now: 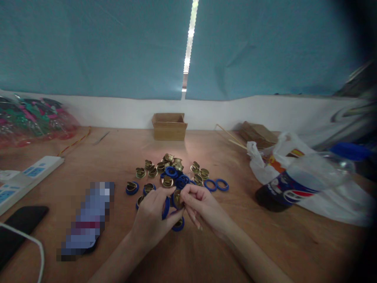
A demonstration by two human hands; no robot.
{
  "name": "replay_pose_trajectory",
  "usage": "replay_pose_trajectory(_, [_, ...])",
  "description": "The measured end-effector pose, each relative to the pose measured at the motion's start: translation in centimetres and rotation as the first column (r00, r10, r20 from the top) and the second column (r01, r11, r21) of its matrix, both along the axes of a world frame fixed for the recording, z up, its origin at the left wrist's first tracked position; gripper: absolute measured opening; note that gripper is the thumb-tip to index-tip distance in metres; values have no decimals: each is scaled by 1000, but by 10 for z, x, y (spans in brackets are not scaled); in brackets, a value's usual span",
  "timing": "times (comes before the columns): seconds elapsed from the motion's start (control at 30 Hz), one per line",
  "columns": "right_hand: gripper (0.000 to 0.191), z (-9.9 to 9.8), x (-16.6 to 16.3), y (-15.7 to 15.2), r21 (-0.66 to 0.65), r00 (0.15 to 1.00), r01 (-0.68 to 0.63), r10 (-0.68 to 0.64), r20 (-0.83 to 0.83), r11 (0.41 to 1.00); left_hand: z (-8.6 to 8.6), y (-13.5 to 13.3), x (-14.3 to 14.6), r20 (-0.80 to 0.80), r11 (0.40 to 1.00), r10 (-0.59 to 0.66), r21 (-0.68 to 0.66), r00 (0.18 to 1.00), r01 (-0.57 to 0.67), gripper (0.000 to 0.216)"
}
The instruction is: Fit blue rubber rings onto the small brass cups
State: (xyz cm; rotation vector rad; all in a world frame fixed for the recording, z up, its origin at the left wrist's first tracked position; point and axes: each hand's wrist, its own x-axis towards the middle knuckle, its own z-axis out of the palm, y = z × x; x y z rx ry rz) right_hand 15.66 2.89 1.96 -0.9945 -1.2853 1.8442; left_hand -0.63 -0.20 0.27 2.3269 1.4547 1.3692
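Between my two hands is a round brass piece with a blue ring around it [177, 199]. My left hand [153, 212] is closed on its left side, thumb below and index finger above. A separate blue ring [166, 207] shows between that thumb and forefinger. My right hand [203, 206] pinches the brass piece at its right edge, and fingertips cover part of it. Just beyond the hands lies a heap of loose brass pieces with bent tabs [167, 181] and blue rings [210, 185]. Several brass pieces sit inside blue rings [132, 188] left of the heap.
An open cardboard box [170, 131] stands by the wall. At left are a phone [88, 220], a power strip [32, 177], a black slab with a white cable [22, 230] and plastic-wrapped goods [35, 118]. A cola bottle [297, 184] lies on a white plastic bag [332, 204] at right.
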Motion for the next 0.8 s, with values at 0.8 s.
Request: replay_pose_trajectory(0.8, [21,-2,-3,-3,387,932,228,-315,178,894,15,-1,4,248,933,-45,-336,968,130,23])
